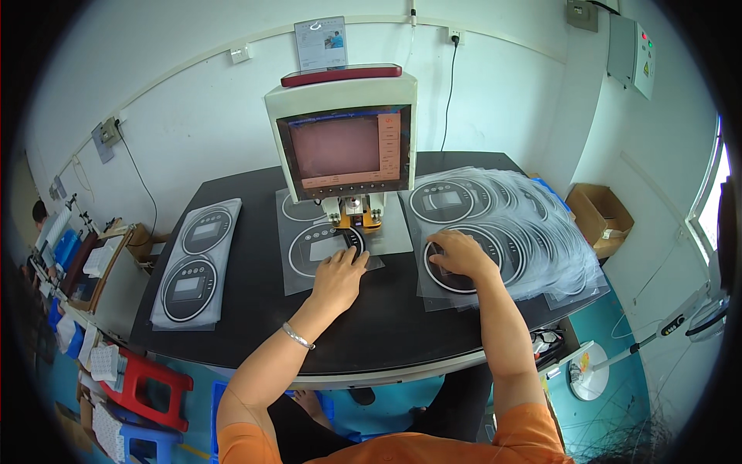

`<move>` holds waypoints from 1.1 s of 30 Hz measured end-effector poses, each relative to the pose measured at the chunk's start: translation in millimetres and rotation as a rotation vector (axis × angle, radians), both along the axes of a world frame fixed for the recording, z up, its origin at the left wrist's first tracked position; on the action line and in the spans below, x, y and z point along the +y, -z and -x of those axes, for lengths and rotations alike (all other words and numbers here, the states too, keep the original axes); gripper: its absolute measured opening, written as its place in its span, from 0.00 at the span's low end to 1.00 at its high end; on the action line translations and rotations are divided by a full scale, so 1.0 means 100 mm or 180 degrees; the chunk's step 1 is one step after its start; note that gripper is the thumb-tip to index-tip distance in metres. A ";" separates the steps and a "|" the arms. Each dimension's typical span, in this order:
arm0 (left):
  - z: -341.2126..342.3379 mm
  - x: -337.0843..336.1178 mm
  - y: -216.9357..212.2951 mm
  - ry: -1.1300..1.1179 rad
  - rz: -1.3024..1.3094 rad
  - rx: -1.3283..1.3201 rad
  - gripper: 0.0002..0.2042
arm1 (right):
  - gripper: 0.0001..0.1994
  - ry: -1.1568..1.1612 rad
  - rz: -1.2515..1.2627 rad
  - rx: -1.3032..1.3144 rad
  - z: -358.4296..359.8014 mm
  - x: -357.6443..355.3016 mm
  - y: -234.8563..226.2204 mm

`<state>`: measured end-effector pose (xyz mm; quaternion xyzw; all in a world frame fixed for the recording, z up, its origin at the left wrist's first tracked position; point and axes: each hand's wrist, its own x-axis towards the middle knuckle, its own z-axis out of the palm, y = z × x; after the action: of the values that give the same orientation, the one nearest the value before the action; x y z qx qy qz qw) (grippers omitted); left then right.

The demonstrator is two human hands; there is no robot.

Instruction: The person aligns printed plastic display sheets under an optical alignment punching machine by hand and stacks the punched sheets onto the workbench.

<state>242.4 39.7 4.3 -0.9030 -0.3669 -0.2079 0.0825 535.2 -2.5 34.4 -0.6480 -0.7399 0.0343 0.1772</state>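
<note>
My left hand (340, 272) lies flat on a clear plastic sheet (297, 271) printed with a round black panel, under the head of a white bench machine (345, 139) with a screen. A silver bracelet sits on that wrist. My right hand (457, 255) rests fingers-down on the top sheet of a fanned pile of the same round black panels (510, 224) at the right of the black table (255, 325). Neither hand grips anything.
A neat stack of sheets with two round panels each (193, 263) lies at the table's left. A cardboard box (599, 216) stands on the floor at the right, a red stool (151, 387) at lower left, shelves with parts at far left.
</note>
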 end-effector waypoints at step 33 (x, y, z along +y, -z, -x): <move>0.20 -1.80 -0.33 0.1139 0.0324 -0.0318 0.24 | 0.26 -0.0035 0.0788 0.2580 0.55 0.08 0.05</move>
<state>222.5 -140.1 37.2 -0.9454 -0.2141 -0.2449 -0.0199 480.2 5.8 29.1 -0.5946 -0.6041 0.3759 0.3745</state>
